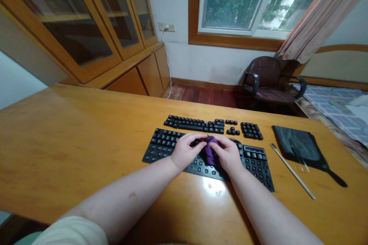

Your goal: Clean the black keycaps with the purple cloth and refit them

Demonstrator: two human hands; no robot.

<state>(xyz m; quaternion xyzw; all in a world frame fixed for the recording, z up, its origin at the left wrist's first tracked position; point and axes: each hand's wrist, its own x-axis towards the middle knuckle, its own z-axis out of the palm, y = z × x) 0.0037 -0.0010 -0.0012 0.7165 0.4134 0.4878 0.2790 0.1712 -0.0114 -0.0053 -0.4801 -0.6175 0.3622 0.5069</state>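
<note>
My left hand (pixel 187 151) and my right hand (pixel 229 154) meet over a black keyboard (pixel 198 167). Between the fingers and thumb of my right hand is a bunched purple cloth (pixel 212 156), which hangs down over the keys. The left fingertips are pinched at the cloth's upper edge on a small black piece, apparently a keycap, mostly hidden by fingers and cloth. Much of the keyboard shows bare key stems, while its upper left rows and a few keys at upper right still carry caps. Behind it, loose black keycaps (pixel 191 123) lie in rows, with a number-pad block (pixel 252 130) at their right.
On the right of the wooden table (pixel 86 141) lie a dark folded cloth or pouch (pixel 299 143), a thin wire tool (pixel 301 160) and a pale long-handled brush (pixel 293 170). Beyond the table's far edge stand an office chair (pixel 266 78) and a glass-door cabinet (pixel 115 55).
</note>
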